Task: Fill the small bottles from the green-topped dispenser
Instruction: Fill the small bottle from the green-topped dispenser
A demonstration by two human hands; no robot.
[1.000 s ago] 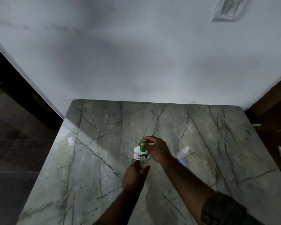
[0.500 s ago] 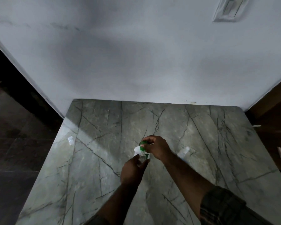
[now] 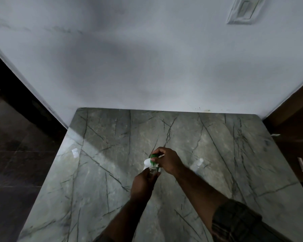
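Observation:
A white dispenser with a green pump top (image 3: 153,156) stands in the middle of the grey marble table (image 3: 234,154). My right hand (image 3: 168,161) rests on the green top, fingers curled over it. My left hand (image 3: 143,182) holds a small clear bottle (image 3: 152,169) upright against the dispenser's front, right under the green top. Most of the dispenser's body is hidden behind my hands. A second small clear bottle (image 3: 197,165) lies on the table to the right, partly behind my right forearm.
A small clear cap or bit of plastic (image 3: 75,152) lies near the table's left edge. The white wall (image 3: 147,67) closes off the table's far side. Dark floor lies to the left, a wooden cabinet (image 3: 296,137) to the right.
My left hand has brought the small bottle up closer under the green top. My right hand has stayed on the pump, shifting slightly.

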